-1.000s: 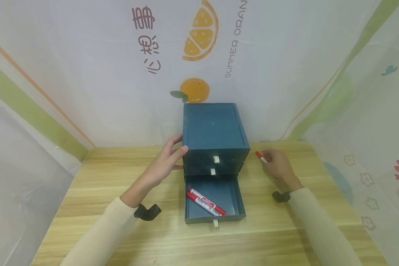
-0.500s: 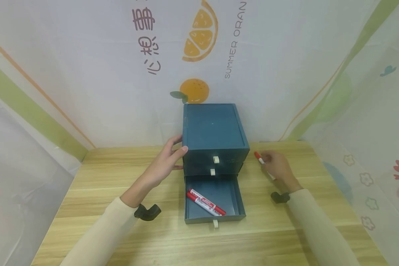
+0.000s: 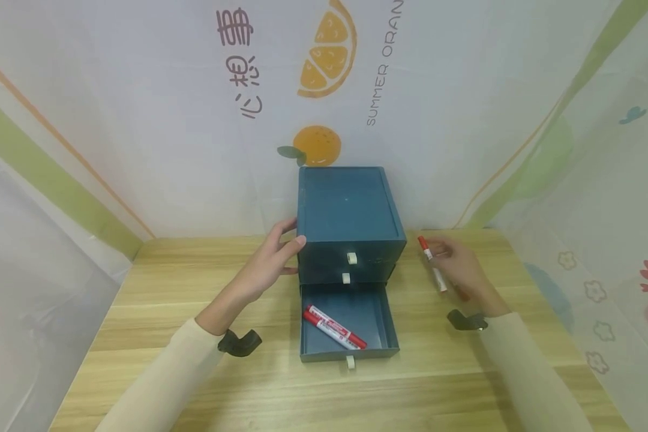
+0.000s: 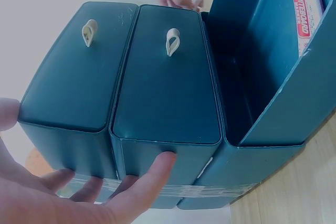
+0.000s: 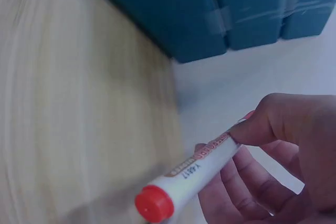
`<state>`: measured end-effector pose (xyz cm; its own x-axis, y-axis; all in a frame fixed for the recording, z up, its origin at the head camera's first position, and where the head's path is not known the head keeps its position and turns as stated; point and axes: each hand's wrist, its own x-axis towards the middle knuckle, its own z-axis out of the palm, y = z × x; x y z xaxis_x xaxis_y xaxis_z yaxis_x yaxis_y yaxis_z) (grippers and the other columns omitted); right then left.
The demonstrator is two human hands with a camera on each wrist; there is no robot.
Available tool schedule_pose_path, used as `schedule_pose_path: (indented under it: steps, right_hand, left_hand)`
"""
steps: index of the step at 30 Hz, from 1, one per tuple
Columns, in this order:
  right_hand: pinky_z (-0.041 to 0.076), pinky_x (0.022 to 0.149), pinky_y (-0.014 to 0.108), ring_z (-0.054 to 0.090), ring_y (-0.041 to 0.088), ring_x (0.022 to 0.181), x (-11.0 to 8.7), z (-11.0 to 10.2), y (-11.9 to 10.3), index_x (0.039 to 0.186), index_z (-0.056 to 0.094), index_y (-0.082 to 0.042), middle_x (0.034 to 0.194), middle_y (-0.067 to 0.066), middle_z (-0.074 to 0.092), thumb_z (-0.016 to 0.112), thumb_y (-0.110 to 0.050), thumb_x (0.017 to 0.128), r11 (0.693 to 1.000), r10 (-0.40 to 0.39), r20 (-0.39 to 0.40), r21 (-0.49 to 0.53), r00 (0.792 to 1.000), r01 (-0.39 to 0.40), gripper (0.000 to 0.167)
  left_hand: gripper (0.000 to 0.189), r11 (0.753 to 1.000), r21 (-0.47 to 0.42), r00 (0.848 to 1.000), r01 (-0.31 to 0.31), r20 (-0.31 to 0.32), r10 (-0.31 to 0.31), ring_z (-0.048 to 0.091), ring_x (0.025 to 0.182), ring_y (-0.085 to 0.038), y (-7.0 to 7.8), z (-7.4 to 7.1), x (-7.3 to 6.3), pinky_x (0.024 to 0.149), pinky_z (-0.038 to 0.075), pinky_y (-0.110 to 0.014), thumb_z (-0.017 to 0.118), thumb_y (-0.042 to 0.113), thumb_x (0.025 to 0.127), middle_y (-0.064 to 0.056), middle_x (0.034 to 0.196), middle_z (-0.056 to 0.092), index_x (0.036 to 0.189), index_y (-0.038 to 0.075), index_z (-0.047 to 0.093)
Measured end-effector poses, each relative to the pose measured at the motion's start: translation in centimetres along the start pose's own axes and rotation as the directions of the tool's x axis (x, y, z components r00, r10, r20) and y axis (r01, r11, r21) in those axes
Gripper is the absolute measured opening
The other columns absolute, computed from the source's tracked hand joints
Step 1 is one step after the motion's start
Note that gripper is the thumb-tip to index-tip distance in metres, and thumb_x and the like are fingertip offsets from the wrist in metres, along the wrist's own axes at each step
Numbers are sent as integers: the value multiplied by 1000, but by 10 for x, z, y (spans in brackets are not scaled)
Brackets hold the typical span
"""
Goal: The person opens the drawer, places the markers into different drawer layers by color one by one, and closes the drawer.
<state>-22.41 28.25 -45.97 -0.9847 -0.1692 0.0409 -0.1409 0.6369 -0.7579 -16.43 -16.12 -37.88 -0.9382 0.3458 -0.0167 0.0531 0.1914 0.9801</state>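
A dark blue three-drawer box [image 3: 351, 204] stands at the back of the table. Its bottom drawer [image 3: 391, 327] is pulled out, with two red-and-white whiteboard markers [image 3: 335, 327] lying slantwise in it. My left hand [image 3: 264, 264] rests against the box's left side, thumb at the front top corner. In the left wrist view its extended fingers [image 4: 163, 166] touch the side wall. Right of the box, my right hand [image 3: 456, 264] pinches another marker [image 3: 437, 276] between thumb and fingers, red cap pointing away. The right wrist view shows this marker's white barrel [image 5: 199, 171] and red end.
White loop tabs [image 3: 351, 258] hang on the drawer fronts. Clear tape [image 4: 226, 190] runs across the box's side. Behind the wooden table [image 3: 237, 384] hangs a white printed curtain [image 3: 194, 150], with more cloth at both sides.
My right hand has drawn back slightly to the right and turned, bringing more of the marker's white barrel into view. My left hand, the box and the drawer stay put.
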Motion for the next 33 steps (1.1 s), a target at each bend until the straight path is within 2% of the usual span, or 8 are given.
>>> schedule_pose_path:
  steps: [5,11,13,16,20,22,27,33]
  right_hand:
    - [61,86,36,70,42,115,-10,-13,-21,157,58,-5,133,28,70,68,-3,103,997,16,26,70,1000,-18,55]
    - [61,85,30,72,38,113,-15,-29,-45,159,55,-2,133,29,69,70,-3,103,993,33,25,114,999,-36,59]
    - [61,83,28,72,32,110,-18,-34,-55,158,55,-1,132,29,69,71,-1,102,993,21,15,120,1000,-23,58]
    - [60,82,23,71,19,105,-26,-42,-72,155,60,-3,130,25,72,74,-2,101,997,5,-20,76,1000,-4,56]
    - [59,82,18,72,9,101,-35,-51,-98,151,64,-5,127,22,74,76,-2,100,997,-39,-46,57,998,42,53]
    - [59,83,19,73,9,101,-39,-53,-110,150,64,-3,125,23,74,75,-1,99,994,-73,-44,80,996,76,52]
    - [60,83,23,74,12,101,-51,-57,-142,149,68,-12,122,15,76,77,-5,99,994,-100,-40,40,994,102,52]
    - [61,86,34,74,20,105,-67,-52,-180,149,68,-23,119,3,77,76,-5,98,992,-118,38,-46,992,119,55]
  left_hand:
    - [73,1000,8,1000,-5,2,5,37,158,-46,0,0,1,110,53,-66,50,36,119,-16,180,17,175,7,14]
    - [72,1000,13,1000,-6,-2,6,38,157,-47,1,1,1,109,54,-66,50,36,119,-16,180,18,175,7,15]
    - [72,1000,14,1000,-6,-2,6,38,157,-47,0,1,1,109,54,-66,50,36,119,-17,180,18,175,7,14]
    - [73,1000,13,1000,-3,0,3,37,158,-47,-1,1,1,110,53,-66,50,36,119,-17,180,18,175,7,14]
    - [73,1000,9,1000,1,-3,-1,37,158,-46,-1,0,2,110,53,-65,50,36,119,-16,181,17,175,7,14]
    - [73,1000,9,1000,4,-5,-4,37,158,-46,-1,0,2,110,53,-65,50,37,118,-16,181,17,175,7,14]
    - [73,1000,11,1000,4,-8,-4,37,158,-46,0,0,1,109,53,-65,50,37,118,-15,181,17,175,7,14]
    - [73,1000,13,1000,-2,-7,2,37,158,-46,0,0,0,109,54,-66,50,37,118,-16,180,18,175,7,14]
